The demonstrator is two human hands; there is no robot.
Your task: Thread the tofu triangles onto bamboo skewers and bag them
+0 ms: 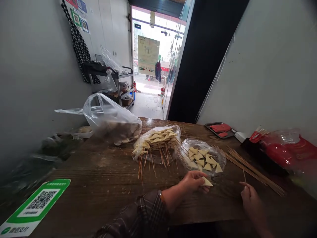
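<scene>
Between the thumb and fingers of my left hand (193, 181) is a pale yellow triangular tofu piece (207, 181). My right hand (250, 195) pinches a thin wooden skewer (244, 176), its tip pointing up, apart from that piece. Just beyond my left hand, a plastic bag (189, 142) lies spread under many loose triangles (201, 158). Left of it, skewered triangles (158, 137) are piled on another plastic bag, their sticks pointing toward me. A bundle of bare skewers (257, 168) lies on the wooden table beyond my right hand.
A filled clear bag (119, 127) stands at the back left of the table (99, 185). A QR-code sign (37, 205) is at the near left. A tray with red packets (219, 129) and a red plastic bag (284, 152) lie on the right. Behind stands a shelf cart (119, 77).
</scene>
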